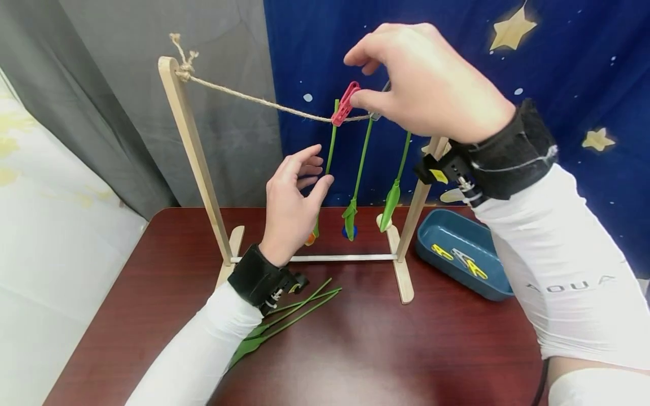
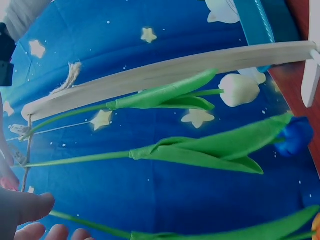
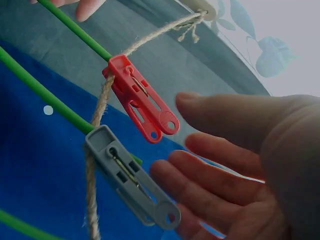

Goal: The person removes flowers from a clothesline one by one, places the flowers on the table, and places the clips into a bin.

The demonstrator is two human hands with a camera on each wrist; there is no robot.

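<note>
Three artificial tulips hang heads down from a twine line [image 1: 264, 102]: a white tulip [image 2: 239, 90], a blue tulip [image 2: 296, 136] and an orange tulip [image 1: 310, 240]. A red clothespin [image 3: 142, 100] clips the orange tulip's stem to the line. Beside it, a grey clothespin [image 3: 132, 175] grips another stem. My right hand [image 1: 426, 82] is just off the red clothespin's handle end, thumb and fingers spread apart with nothing between them. Lower down, my left hand [image 1: 294, 203] is beside the orange tulip's stem, its fingers loosely bent and holding nothing.
A wooden stand [image 1: 195, 152] carries the line, with a white bar low across it. Right of the stand sits a blue bin [image 1: 457, 277] with several yellow and grey clothespins [image 1: 442, 251]. More green stems [image 1: 299, 316] lie on the table near my left forearm.
</note>
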